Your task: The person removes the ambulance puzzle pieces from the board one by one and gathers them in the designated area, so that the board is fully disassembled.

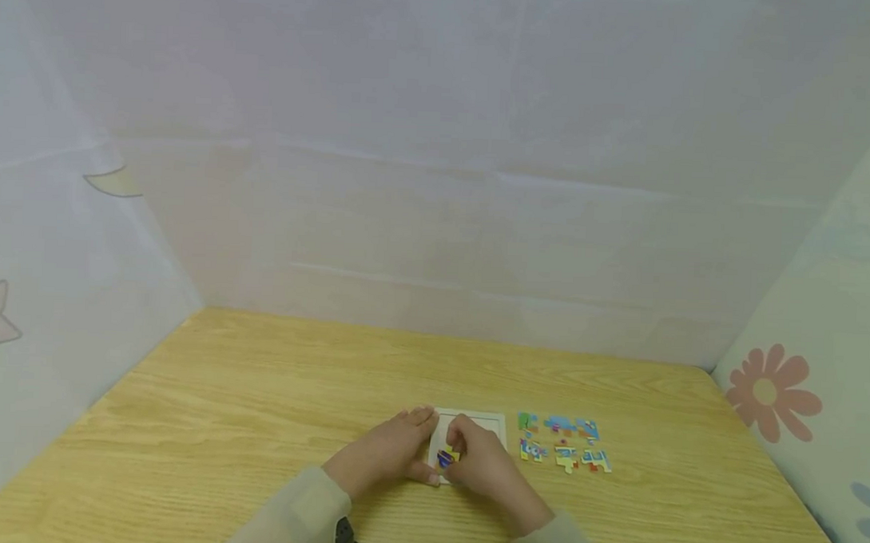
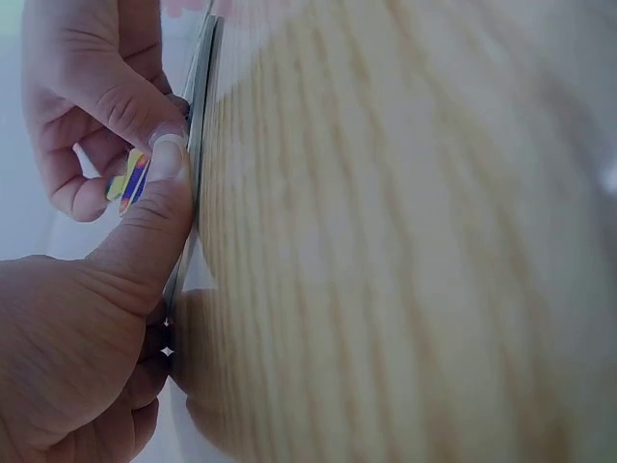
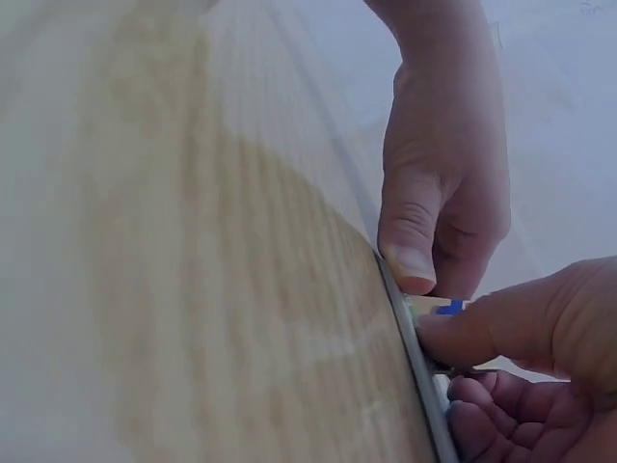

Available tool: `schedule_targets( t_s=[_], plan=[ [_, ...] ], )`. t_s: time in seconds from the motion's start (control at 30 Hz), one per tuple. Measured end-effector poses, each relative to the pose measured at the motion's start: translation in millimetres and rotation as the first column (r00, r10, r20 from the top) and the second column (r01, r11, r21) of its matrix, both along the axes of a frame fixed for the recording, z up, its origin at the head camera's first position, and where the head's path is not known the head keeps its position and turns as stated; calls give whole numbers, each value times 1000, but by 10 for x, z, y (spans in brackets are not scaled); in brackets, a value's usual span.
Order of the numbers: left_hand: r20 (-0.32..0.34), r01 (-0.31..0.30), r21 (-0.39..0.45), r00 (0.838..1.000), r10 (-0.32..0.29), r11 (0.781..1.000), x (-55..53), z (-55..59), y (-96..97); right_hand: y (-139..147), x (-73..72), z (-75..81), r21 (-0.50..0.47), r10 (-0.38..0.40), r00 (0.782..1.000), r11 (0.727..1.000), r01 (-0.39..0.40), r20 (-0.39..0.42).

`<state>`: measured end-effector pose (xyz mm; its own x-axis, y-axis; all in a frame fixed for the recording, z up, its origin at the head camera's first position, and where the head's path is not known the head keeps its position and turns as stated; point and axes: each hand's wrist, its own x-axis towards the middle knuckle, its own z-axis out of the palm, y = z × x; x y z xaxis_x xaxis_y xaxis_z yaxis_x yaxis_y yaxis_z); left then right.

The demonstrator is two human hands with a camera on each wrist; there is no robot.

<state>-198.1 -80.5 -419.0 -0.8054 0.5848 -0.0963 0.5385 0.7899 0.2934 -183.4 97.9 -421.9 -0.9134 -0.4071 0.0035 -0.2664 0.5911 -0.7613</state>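
A white jigsaw tray (image 1: 504,432) lies flat near the table's front. My left hand (image 1: 393,446) rests along its left side, fingers at the far left corner and thumb (image 2: 164,193) pressing the near edge. Over the tray's near left corner, my right hand (image 1: 482,461) pinches a yellow and blue jigsaw piece (image 1: 445,459) between thumb and fingers. In the left wrist view the piece (image 2: 135,183) stands tilted beside the left thumb. Both hands hide part of the tray, and the right fingers partly cover the piece.
Several loose colourful jigsaw pieces (image 1: 565,448) lie in two rows right of the tray. The wooden table (image 1: 259,377) is bordered at the back and sides by pale cloth walls (image 1: 437,224) with flower, star and moon prints.
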Motion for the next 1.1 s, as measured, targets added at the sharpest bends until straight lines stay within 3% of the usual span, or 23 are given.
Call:
schedule_targets(
  t_s=[0.27, 0.57, 0.73, 1.1],
  plan=[
    [-7, -6, -12, 1000, 6, 1000, -5, -11, -5, 66, -42, -71, -153, -82, 994, 984, 92, 71],
    [-13, -2, -25, 1000, 1, 1000, -20, -17, -3, 114, -64, -67, -363, -122, 955, 906, 219, 272],
    [-30, 7, -33, 1000, -8, 999, -15, -25, -5, 178, -73, -93, -405, -131, 943, 878, 253, 306],
    [-10, 1, -46, 1000, -2, 999, -2, -14, 19, 446, -12, -86, -426, -190, 932, 848, 314, 310]
  ],
)
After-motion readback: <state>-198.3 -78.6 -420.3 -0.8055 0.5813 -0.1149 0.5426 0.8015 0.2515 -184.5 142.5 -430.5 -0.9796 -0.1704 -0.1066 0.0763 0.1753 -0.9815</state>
